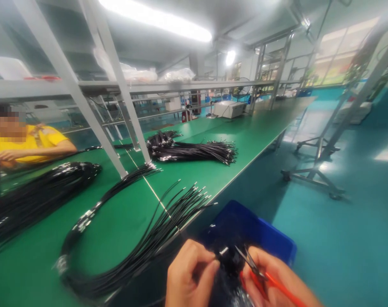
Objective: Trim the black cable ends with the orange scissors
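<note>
My left hand (191, 273) has thumb and forefinger pressed together, pinching what looks like a black cable end (224, 251); its pale tip pokes out past my fingertips, up and to the right. My right hand (279, 275) is wrapped round the red-handled scissors (254, 265), and their blades stand a little apart. They run from lower right to upper left, so the points sit near the pale tip, on its right, with a narrow gap to my left fingers. I can't tell whether the tip is level with the blades or a bit nearer to me. Between the two hands is a dark patch too blurred to make out.

Just beyond my hands is a blue bin (279, 236), below the edge of the green worktop (107, 221). To my left, a bundle of black cables (143, 251) bends round in a big loop on the worktop, its loose ends fanned out near the edge and pointing away from me; my left hand is the nearer one to it. A thicker coil (27, 196) lies farther left, and another bundle (194, 152) lies beyond the metal posts (130, 106). Across the worktop sits a co-worker in a yellow shirt (47, 140). I see nothing solid standing between the blades and the pale tip.
</note>
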`<state>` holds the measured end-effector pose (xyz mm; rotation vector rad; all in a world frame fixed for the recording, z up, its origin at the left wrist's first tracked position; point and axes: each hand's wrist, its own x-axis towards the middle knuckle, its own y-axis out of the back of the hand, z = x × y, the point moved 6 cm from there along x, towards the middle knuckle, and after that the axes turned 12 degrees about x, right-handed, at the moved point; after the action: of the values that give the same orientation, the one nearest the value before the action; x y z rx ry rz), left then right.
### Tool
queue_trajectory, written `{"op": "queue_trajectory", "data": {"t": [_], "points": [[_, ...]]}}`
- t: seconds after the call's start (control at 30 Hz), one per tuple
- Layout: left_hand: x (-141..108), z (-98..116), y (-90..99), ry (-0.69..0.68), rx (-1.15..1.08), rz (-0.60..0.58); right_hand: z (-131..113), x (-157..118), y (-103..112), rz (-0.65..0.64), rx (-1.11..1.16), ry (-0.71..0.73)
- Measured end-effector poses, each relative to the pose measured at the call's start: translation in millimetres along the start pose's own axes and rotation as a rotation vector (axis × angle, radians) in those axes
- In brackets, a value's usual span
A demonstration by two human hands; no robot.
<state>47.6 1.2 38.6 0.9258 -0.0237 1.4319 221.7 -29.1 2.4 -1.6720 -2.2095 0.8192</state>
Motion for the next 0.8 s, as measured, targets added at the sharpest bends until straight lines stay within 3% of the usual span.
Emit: {"op": "queue_trajectory", "data": {"t": [0.13, 0.2, 0.3, 0.37, 0.5, 0.63, 0.8], "points": [[-5, 7, -7.9, -0.017, 0.111, 0.004, 8, -3, 16, 0.14, 0.143, 0.018], [-9, 9, -23.5, -0.015, 0.192, -0.158, 12, -5, 24, 0.212, 0.248, 0.032], [-18, 4, -50.8, -0.07, 0.463, -0.52, 15, -4, 31, 0.246, 0.324, 0.028], [-15, -15, -48.0, 0.027, 0.748, -0.516, 16, -3, 35, 0.282, 0.354, 0.024], [-4, -48, -33.2, 0.134, 0.998, -0.462, 12, -1, 33, 0.294, 0.394, 0.056], [1, -67, -23.8, 0.129, 1.079, -0.505, -2, 3, 19, 0.243, 0.374, 0.106], [6, -76, -7.0, 0.132, 1.035, -0.556, -21, 5, 7, 0.146, 0.311, 0.215]]}}
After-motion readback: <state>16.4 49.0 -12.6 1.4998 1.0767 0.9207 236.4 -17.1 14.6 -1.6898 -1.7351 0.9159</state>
